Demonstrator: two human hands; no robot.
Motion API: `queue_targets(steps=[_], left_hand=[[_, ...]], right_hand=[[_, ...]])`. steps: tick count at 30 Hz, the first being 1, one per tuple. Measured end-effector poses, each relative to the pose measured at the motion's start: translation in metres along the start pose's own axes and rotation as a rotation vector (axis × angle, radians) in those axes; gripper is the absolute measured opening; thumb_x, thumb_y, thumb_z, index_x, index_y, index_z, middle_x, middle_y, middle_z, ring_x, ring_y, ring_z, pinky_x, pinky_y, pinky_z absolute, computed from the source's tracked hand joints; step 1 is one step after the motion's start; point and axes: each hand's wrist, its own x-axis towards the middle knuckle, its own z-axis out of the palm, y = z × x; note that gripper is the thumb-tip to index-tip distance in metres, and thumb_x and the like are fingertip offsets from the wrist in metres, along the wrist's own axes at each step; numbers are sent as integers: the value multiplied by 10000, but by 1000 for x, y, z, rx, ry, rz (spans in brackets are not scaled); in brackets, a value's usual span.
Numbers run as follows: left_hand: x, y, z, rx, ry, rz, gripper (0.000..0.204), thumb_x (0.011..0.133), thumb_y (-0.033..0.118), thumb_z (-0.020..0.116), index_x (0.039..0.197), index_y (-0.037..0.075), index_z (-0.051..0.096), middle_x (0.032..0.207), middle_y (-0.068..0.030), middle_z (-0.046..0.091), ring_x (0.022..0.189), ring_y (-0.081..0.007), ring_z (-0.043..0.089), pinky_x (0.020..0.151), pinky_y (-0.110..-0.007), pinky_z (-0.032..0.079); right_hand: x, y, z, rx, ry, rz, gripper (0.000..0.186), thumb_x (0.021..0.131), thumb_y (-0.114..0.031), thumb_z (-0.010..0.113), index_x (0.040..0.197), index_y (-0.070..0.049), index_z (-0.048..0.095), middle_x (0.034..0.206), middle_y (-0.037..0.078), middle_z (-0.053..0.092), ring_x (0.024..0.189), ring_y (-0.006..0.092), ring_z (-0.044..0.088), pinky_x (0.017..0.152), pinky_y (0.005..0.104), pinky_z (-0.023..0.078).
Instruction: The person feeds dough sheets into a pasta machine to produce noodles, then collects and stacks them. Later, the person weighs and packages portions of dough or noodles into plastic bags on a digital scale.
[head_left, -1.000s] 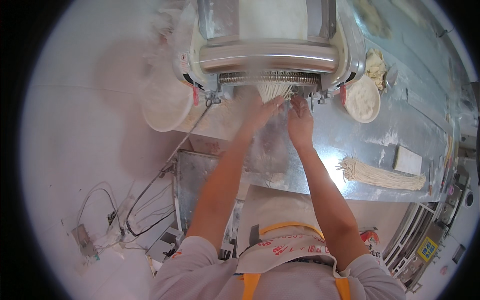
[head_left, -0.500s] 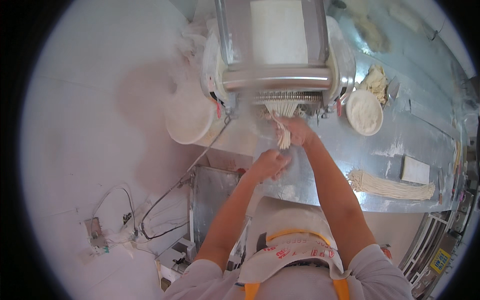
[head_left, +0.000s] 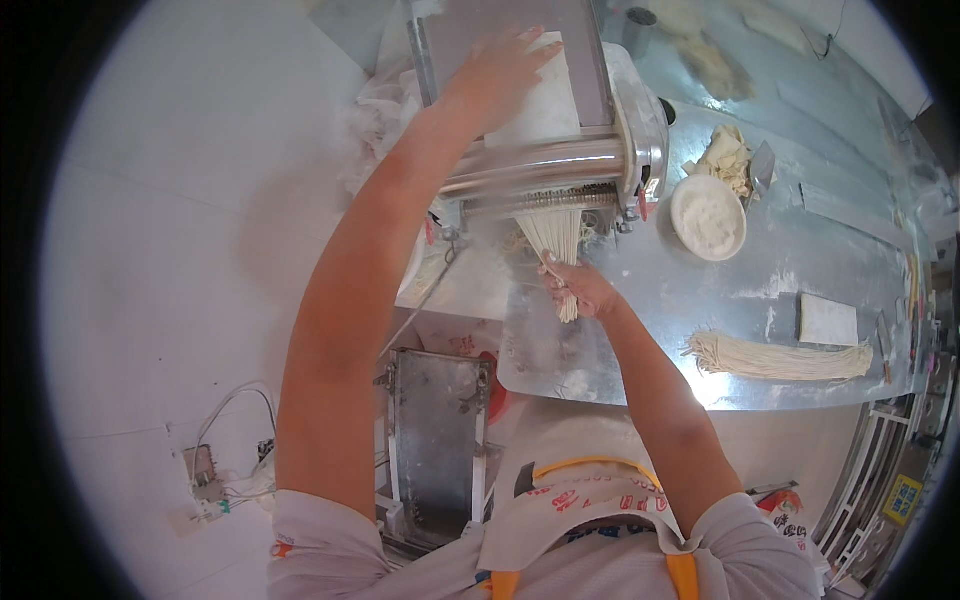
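Observation:
My left hand (head_left: 497, 78) reaches up to a pale dough sheet (head_left: 535, 117) on the feed tray of a steel noodle machine (head_left: 642, 120), fingers spread over the sheet's upper part. Below the rollers, cut noodles (head_left: 557, 225) hang from the toothed cutters in a tapering bundle. My right hand (head_left: 574, 284) is closed round that bundle, with the loose ends dangling under it.
Right of the machine are a bowl of flour (head_left: 708, 218), a dough pile (head_left: 726, 158) and a metal scraper (head_left: 762, 166). On the steel table (head_left: 650, 300) lie long noodles (head_left: 780, 356), a white slab (head_left: 828, 320) and a knife (head_left: 885, 345). A cable hangs at left.
My left hand has moved from below the cutters up to the dough sheet. My right hand has taken hold of the noodles, which now hang longer. The view has shifted.

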Motion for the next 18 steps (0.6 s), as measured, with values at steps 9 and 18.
queue_targets(steps=[9,18], left_hand=[[-19,7,5,8,6,-64,624,1056,106,533,1646,218,363,1684,-113,353,1517,-360,378,1251,-485,340],[-6,-2,5,-69,-86,-8,581,1074,101,465,1637,226,393,1698,-125,347,1517,-346,395,1244,-505,333]], right_hand=[[-21,23,-4,-40,34,21,472,975,-497,758,1040,-49,622,739,-42,482,591,80,438,532,277,414],[-45,40,-10,-51,0,78,467,989,-530,726,1055,-80,618,734,-56,462,577,69,396,531,270,395]])
